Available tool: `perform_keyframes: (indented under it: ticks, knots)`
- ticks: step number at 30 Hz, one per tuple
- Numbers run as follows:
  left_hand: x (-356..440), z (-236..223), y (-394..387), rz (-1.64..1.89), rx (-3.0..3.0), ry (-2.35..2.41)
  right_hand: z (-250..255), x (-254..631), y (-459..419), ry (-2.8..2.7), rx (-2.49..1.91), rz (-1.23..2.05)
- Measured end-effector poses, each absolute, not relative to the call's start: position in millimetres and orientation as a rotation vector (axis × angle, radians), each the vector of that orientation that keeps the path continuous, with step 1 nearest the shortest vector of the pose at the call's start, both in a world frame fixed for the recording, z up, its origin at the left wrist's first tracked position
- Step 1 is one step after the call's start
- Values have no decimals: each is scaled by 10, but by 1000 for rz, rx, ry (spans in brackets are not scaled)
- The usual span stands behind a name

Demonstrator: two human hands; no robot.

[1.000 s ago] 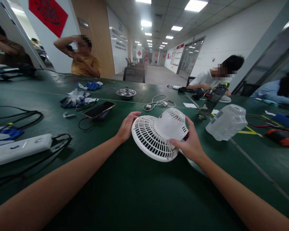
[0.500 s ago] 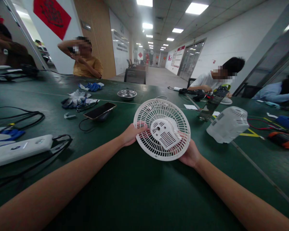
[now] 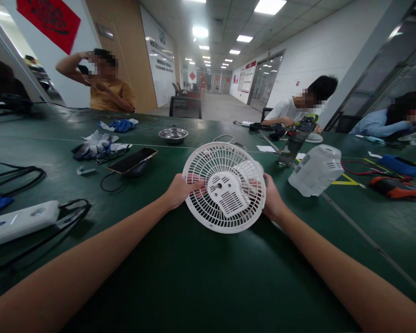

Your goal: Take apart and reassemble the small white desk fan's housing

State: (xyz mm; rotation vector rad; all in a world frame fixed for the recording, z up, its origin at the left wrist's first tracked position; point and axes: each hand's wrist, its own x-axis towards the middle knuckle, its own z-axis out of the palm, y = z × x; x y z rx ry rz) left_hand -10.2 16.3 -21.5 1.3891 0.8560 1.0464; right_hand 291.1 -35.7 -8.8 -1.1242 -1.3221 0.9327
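Note:
Both hands hold a round white fan grille (image 3: 225, 226) upright over the green table, its slotted motor housing (image 3: 231, 196) facing me. My left hand (image 3: 180, 190) grips the left rim, thumb on the front and fingers showing behind the bars. On the opposite side my right hand (image 3: 272, 199) is closed around the right rim, with its fingers partly hidden behind the grille. Pale shapes show through the bars at the upper right, but I cannot make them out. A thin cord (image 3: 225, 137) loops behind the top edge.
To the right stand a translucent white plastic housing (image 3: 314, 171), a clear bottle (image 3: 294, 145) and an orange-black meter (image 3: 398, 187). Leftward lie a phone (image 3: 133, 160), gloves (image 3: 93, 145) and a white power strip (image 3: 22, 223). A metal bowl (image 3: 173, 134) sits farther back. Several people sit around the table.
My right hand has shifted up along the right rim. The grille has turned slightly, and pale shapes now show behind its upper right. The whole view has swung a little to the right.

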Motion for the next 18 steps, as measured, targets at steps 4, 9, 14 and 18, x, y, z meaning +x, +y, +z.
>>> perform_keyframes:
  ticks: [4, 9, 14, 18]
  knots:
    - [-138, -198, 193, 1054, 1344, 928, -14, 3515, -179, -1439, -1581, 141]
    - [-181, -165, 226, 1071, 1246, 1001, -65, 3907, -69, -1500, -1857, -207]
    - [-186, -163, 249, 1056, 1188, 1009, -18, 3896, -43, -1505, -1815, -401]
    - [-200, -184, 270, 1029, 1190, 1020, 230, 4068, -155, -1326, -1663, -736]
